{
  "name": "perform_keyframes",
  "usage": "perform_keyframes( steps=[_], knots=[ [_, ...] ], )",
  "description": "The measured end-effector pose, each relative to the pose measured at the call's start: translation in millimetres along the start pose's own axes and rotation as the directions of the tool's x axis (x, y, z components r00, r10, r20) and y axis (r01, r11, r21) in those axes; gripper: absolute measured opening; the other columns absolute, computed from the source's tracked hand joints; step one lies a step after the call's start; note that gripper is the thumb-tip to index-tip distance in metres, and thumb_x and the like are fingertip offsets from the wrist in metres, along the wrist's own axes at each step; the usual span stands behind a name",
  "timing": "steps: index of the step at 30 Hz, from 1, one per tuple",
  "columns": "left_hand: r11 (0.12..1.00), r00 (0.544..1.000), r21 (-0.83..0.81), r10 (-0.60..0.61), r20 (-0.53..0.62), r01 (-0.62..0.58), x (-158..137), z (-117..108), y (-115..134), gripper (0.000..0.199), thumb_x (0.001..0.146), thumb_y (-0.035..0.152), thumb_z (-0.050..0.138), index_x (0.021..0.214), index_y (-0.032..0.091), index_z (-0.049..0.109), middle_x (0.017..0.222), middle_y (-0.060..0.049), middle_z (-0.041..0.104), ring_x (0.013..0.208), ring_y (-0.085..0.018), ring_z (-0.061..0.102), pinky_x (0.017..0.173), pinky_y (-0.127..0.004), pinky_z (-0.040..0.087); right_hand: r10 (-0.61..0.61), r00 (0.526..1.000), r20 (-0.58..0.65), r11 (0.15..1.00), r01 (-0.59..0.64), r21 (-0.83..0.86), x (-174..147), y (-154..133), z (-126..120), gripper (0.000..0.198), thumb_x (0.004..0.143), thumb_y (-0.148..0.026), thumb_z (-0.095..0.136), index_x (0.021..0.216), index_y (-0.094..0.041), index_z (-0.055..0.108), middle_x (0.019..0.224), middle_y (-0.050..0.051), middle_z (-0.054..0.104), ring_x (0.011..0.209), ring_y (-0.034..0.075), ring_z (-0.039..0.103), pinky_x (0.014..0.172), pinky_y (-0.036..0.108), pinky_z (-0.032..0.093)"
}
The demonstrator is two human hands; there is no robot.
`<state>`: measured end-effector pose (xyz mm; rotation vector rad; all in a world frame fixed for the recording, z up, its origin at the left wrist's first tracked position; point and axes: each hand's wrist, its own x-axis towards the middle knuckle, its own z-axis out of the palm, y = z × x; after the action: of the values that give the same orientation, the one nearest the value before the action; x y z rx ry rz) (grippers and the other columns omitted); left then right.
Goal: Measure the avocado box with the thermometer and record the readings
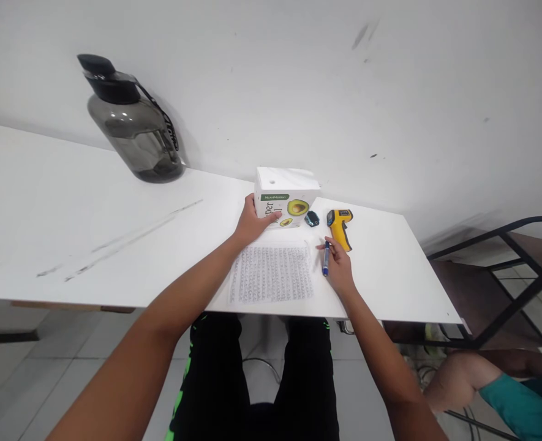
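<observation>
My left hand (255,221) grips the lower left side of a white box (287,182) with avocado pictures and a green label, thumb across its front. The box stands upright on the white table near the wall. Between the fingers of my right hand (339,267) is a blue marker (326,258), pointing up and down the table. Just beyond that hand lies a yellow infrared thermometer (339,228). A dark smartwatch (312,218) sits between the box and the thermometer. In front of the box, a sheet of paper (272,273) covered with rows of small marks lies flat.
A large grey water bottle (135,131) with a black lid stands at the back left against the wall. Dark scuffs mark the white table (68,214). On the right are a black metal-framed rack (495,275) and another person's leg in teal shorts (523,398).
</observation>
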<state>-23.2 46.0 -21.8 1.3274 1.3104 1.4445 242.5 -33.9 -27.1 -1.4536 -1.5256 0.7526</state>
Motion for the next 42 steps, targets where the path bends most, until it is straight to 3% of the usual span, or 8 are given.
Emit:
perform_keyframes(
  steps=[3,7,15,26,38,42],
  knots=[
    [1.000,1.000,-0.005,0.009,-0.008,-0.009,0.9,0.3,-1.6,0.072,0.063,0.037,0.083,0.120,0.025,0.041,0.118,-0.007,0.060,0.109,-0.028,0.062,0.093,-0.050,0.052,0.052,0.999,-0.008,0.996,-0.051,0.070,-0.7,-2.4,2.1,0.044,0.089,-0.044,0.050,0.124,-0.018,0.056,0.099,0.007,0.072,0.054,0.011,0.052,0.058,0.028,0.047],
    [1.000,1.000,0.005,0.000,-0.004,0.000,1.3,0.5,-0.5,0.073,0.063,0.039,0.083,0.120,0.024,0.040,0.118,-0.007,0.060,0.110,-0.028,0.062,0.093,-0.050,0.052,0.068,0.998,-0.010,0.997,-0.068,0.040,-1.8,-5.2,2.9,0.040,0.085,-0.047,0.058,0.112,-0.018,0.062,0.086,0.004,0.072,0.052,0.012,0.051,0.057,0.028,0.047],
    [1.000,1.000,0.004,0.006,-0.010,-0.006,0.9,1.0,1.0,0.073,0.063,0.039,0.083,0.119,0.024,0.041,0.119,-0.007,0.060,0.111,-0.028,0.061,0.094,-0.050,0.052,-0.042,0.999,-0.024,0.988,0.038,-0.150,-0.3,-2.6,3.4,0.035,0.085,-0.044,0.058,0.105,-0.019,0.072,0.085,0.005,0.070,0.066,0.016,0.057,0.070,0.032,0.051],
    [1.000,1.000,-0.005,0.021,-0.009,-0.021,2.5,0.5,-4.3,0.072,0.062,0.038,0.083,0.120,0.024,0.042,0.118,-0.008,0.060,0.109,-0.028,0.062,0.094,-0.052,0.051,-0.050,0.999,-0.002,0.979,0.049,-0.200,3.0,-1.7,4.7,0.037,0.087,-0.044,0.055,0.109,-0.020,0.072,0.096,0.007,0.073,0.074,0.019,0.062,0.075,0.035,0.052],
    [1.000,1.000,0.023,-0.010,0.005,0.010,0.0,-0.4,2.1,0.073,0.063,0.041,0.083,0.121,0.025,0.041,0.120,-0.008,0.061,0.110,-0.029,0.061,0.094,-0.052,0.051,-0.131,0.990,0.048,0.904,0.139,-0.405,4.7,-5.5,9.5,0.038,0.092,-0.037,0.046,0.115,-0.019,0.070,0.106,0.010,0.071,0.095,0.023,0.064,0.087,0.037,0.050],
    [1.000,1.000,0.018,-0.011,-0.001,0.011,0.4,-0.1,2.5,0.075,0.062,0.042,0.083,0.121,0.024,0.040,0.121,-0.009,0.060,0.111,-0.029,0.061,0.095,-0.052,0.050,-0.100,0.995,0.030,0.917,0.104,-0.384,0.9,-5.4,9.9,0.043,0.092,-0.037,0.046,0.125,-0.017,0.064,0.089,0.006,0.070,0.080,0.020,0.062,0.080,0.035,0.050]
  ],
)
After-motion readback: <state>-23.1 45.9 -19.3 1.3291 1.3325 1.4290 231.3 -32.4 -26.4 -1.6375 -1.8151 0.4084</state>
